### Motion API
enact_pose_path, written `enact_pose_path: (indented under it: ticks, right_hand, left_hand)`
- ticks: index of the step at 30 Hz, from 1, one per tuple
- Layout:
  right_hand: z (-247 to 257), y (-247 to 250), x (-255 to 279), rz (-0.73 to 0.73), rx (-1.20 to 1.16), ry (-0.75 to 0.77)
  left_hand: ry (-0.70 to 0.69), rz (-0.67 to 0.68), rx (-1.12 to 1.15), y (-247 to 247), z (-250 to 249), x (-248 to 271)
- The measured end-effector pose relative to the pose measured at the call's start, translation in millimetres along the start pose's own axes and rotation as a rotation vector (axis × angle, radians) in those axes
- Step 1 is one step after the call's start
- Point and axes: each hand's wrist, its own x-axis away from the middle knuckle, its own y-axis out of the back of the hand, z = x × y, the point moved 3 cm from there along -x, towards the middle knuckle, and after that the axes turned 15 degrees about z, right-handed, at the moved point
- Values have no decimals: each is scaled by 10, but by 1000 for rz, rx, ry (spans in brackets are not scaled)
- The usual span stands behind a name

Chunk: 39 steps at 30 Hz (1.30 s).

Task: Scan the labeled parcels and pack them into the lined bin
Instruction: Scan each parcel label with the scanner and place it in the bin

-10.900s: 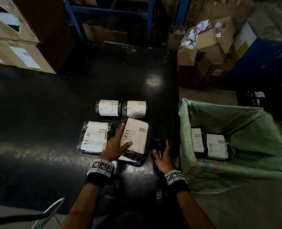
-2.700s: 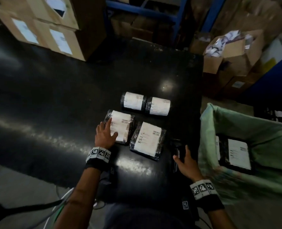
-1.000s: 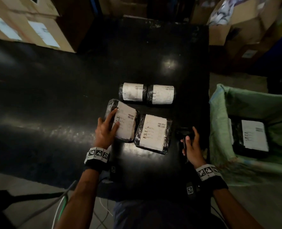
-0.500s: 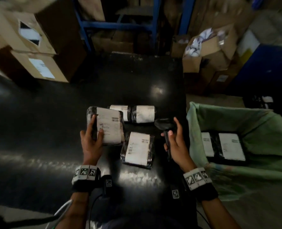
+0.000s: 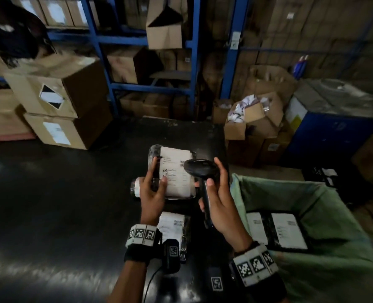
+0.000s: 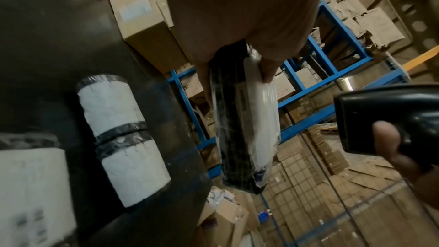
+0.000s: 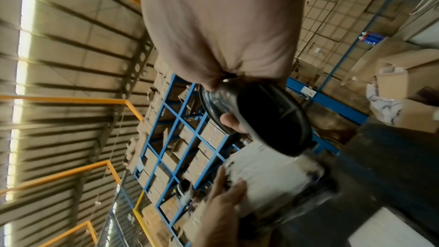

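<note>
My left hand [image 5: 153,189] grips a black-wrapped parcel with a white label [image 5: 174,171], lifted off the black table [image 5: 61,204] with the label facing me. My right hand [image 5: 218,197] holds a black barcode scanner [image 5: 199,168] by its handle, its head just over the label's right side. In the left wrist view the same parcel [image 6: 247,129] shows edge-on beside the scanner [image 6: 389,119]. Another flat parcel [image 5: 173,224] lies on the table under my left wrist. Two rolled parcels [image 6: 121,138] lie behind it. The green-lined bin [image 5: 334,204] at the right holds two labeled parcels [image 5: 277,230].
Stacked cardboard boxes [image 5: 56,101] stand at the table's far left. Blue shelving [image 5: 150,62] with cartons rises behind the table. An open carton of white items [image 5: 253,114] and a blue container [image 5: 334,136] stand on the floor beyond the bin.
My left hand has lifted the left flat parcel off the table and raised it. My right hand picked up the scanner and brought it over the label. The head view tilted upward.
</note>
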Motion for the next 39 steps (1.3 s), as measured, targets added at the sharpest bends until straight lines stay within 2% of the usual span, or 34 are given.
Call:
enact_pose_path:
  ticks: [6, 12, 22, 29, 39]
  right_hand:
    - [236, 20, -42, -24, 17, 25]
    - [387, 59, 12, -66, 34, 3]
    - [389, -11, 200, -83, 3, -10]
    - [309, 9, 197, -53, 31, -13]
    - [92, 48, 152, -65, 50, 0]
  left_hand:
    - [6, 28, 80, -310, -81, -76]
    - [-48, 51, 98, -499, -125, 6]
    - [51, 49, 159, -529, -3, 106]
    - [43, 31, 254, -514, -54, 123]
    - [86, 15, 255, -391, 59, 192]
